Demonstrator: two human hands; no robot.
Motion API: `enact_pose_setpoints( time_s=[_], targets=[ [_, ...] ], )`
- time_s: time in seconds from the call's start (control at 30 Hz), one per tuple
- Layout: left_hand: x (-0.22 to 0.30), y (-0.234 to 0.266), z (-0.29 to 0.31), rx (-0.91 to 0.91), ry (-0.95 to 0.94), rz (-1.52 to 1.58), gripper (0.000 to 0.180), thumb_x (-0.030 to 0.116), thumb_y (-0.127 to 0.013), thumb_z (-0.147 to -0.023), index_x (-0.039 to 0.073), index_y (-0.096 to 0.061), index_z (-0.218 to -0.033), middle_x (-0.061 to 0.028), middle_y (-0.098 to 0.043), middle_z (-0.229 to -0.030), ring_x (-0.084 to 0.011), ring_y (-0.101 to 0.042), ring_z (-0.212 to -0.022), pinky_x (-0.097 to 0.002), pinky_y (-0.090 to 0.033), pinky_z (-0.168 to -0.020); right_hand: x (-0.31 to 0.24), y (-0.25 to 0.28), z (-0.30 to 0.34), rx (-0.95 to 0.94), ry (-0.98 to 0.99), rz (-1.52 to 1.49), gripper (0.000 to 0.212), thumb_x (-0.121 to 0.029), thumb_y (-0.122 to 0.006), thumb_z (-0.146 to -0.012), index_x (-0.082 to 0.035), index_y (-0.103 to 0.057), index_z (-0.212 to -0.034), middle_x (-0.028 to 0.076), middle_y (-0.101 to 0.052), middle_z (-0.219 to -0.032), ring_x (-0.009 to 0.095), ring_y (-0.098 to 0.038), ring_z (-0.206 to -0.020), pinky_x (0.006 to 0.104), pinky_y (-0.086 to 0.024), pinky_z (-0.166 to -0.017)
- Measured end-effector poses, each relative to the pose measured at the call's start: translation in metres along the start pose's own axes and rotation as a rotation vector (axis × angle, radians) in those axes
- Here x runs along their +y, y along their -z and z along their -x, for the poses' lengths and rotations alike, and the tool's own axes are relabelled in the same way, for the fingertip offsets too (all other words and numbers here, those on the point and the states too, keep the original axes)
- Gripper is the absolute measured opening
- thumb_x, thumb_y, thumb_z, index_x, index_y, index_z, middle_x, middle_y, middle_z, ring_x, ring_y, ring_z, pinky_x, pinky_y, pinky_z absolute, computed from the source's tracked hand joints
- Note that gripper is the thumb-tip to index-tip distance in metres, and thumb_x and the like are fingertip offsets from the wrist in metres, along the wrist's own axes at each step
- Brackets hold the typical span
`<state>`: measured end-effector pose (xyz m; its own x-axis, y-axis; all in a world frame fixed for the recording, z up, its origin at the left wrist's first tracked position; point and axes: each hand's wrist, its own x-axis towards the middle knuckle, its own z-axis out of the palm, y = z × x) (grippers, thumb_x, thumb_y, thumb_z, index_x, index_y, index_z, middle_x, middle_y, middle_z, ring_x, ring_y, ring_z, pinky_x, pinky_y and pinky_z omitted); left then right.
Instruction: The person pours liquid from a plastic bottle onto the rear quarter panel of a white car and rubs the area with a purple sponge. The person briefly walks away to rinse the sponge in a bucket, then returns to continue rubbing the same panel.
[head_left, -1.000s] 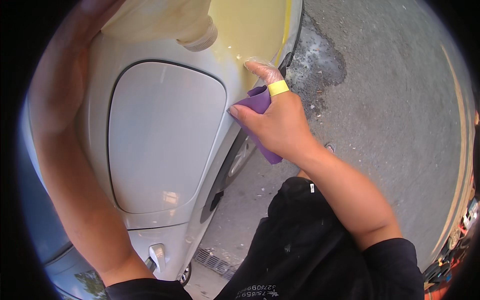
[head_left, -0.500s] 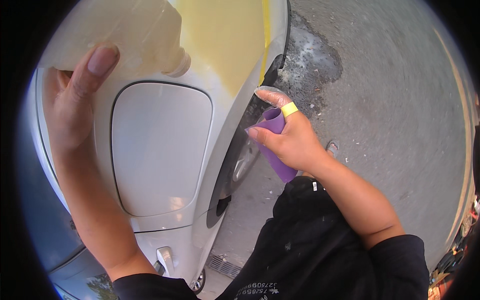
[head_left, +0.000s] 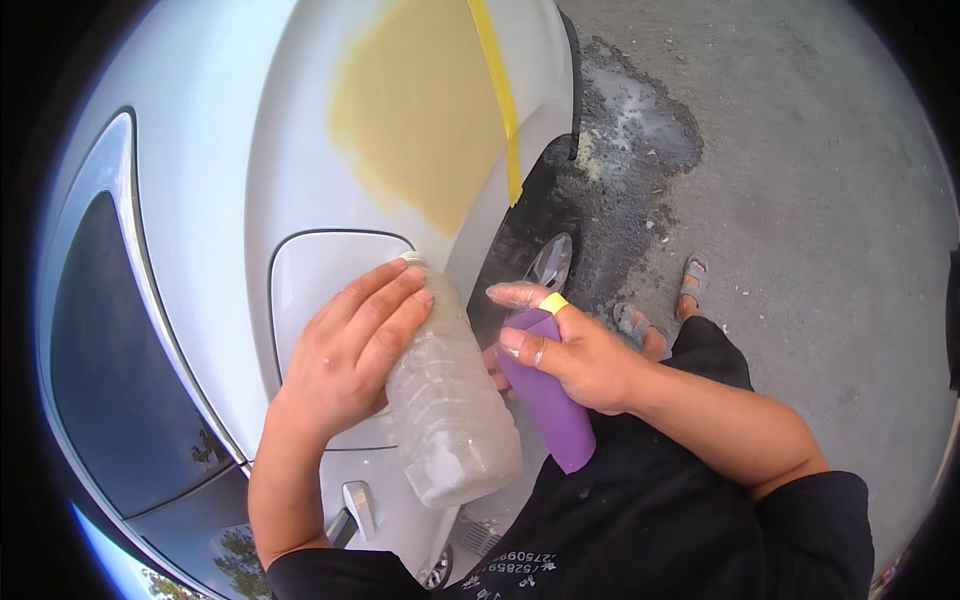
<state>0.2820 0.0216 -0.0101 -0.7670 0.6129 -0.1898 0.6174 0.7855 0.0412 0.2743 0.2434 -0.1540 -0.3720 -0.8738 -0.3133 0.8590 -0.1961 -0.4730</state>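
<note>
My left hand (head_left: 350, 345) is closed round the neck end of a cloudy plastic bottle (head_left: 455, 410); its base tilts down toward me. To the right, my right hand (head_left: 595, 360) pinches a curled sheet of purple sandpaper (head_left: 552, 415) under the thumb. Clear film covers the right index finger, with a yellow tape band (head_left: 552, 302) at its base. Both hands are over the side of a silver-white car. Beyond them the body panel carries a smooth tan-yellow patch (head_left: 420, 110), bordered on the right by a strip of yellow masking tape (head_left: 498, 90).
Partly behind the bottle is the car's fuel flap (head_left: 310, 285), with a door handle (head_left: 358, 510) nearer me. A dark side window (head_left: 105, 330) lies at left. Below the panel edge shows a wheel (head_left: 550, 262). A wet, whitish puddle (head_left: 630, 120) marks the asphalt near sandalled feet (head_left: 692, 280).
The bottle has come down from the upper left toward me and now tilts base-down, beside my right hand. The view has shifted, showing more of the tan-yellow patch. The sandpaper stays in my right hand.
</note>
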Motion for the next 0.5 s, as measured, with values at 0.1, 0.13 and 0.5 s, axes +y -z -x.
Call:
enact_pose_setpoints(
  time_s=[0.1, 0.13, 0.5],
  targets=[
    [0.028, -0.019, -0.002, -0.059, -0.012, -0.105, 0.040, 0.007, -0.065, -0.082, 0.000, -0.057, -0.121, -0.0183, -0.060, -0.127, -0.0374, -0.058, -0.120, -0.0434, -0.054, -0.090, 0.003, -0.004, 0.015, -0.045, 0.085, 0.175, 0.067, -0.030, -0.055, -0.102, -0.002, -0.021, -0.153, 0.015, -0.045, -0.140, 0.018, -0.048, -0.124, 0.0338, -0.041, -0.103],
    [0.036, -0.024, -0.003, -0.052, 0.006, -0.129, 0.041, 0.007, -0.065, -0.082, 0.000, -0.056, -0.122, -0.0182, -0.060, -0.127, -0.0377, -0.058, -0.120, -0.0436, -0.054, -0.090, 0.006, -0.007, 0.019, -0.022, 0.127, 0.235, 0.070, -0.030, -0.055, -0.102, 0.000, -0.019, -0.153, 0.016, -0.043, -0.143, 0.019, -0.048, -0.124, 0.0341, -0.041, -0.104],
    [0.010, -0.078, 0.012, -0.295, 0.570, -0.660, 0.079, 0.047, -0.051, -0.092, 0.000, -0.030, -0.152, -0.0153, -0.021, -0.162, -0.0320, -0.015, -0.151, -0.0496, -0.008, -0.122, -0.026, 0.014, 0.035, 0.006, 0.034, 0.343, 0.083, -0.028, -0.069, -0.091, 0.001, -0.019, -0.151, 0.018, -0.054, -0.119, 0.018, -0.057, -0.102, 0.0333, -0.047, -0.092]
  ],
)
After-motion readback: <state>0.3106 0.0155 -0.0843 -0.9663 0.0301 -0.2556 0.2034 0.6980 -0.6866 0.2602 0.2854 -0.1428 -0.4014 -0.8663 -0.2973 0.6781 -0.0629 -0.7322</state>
